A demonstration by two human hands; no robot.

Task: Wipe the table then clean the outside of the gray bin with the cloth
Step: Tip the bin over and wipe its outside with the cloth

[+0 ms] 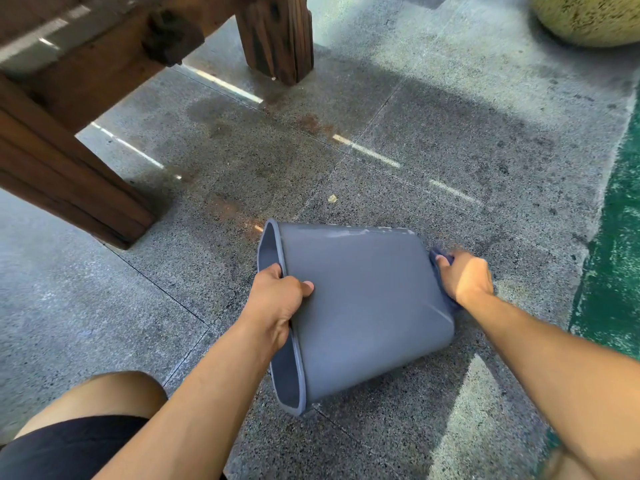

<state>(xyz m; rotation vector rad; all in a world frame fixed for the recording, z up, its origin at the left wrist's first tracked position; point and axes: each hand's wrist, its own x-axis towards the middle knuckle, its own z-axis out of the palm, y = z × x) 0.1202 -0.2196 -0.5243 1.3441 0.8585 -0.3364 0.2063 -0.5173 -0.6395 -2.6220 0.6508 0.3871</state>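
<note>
The left hand (277, 299) clamps the bin (360, 313) rim, thumb outside, steadying it on its side over the floor (433, 143). The right hand (465, 278) presses the cloth (441, 254) onto its base, probably wiping there.

Open floor (433, 140) beyond bin (363, 306); table legs (277, 36) left.

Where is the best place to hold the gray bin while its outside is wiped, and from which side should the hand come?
Grip the gray bin at its rim, from the open-mouth side, as the left hand does: fingers hook inside, thumb presses the outer wall. The smooth tapered walls offer no other hold, and this leaves the base free for the right hand with the cloth.
</note>
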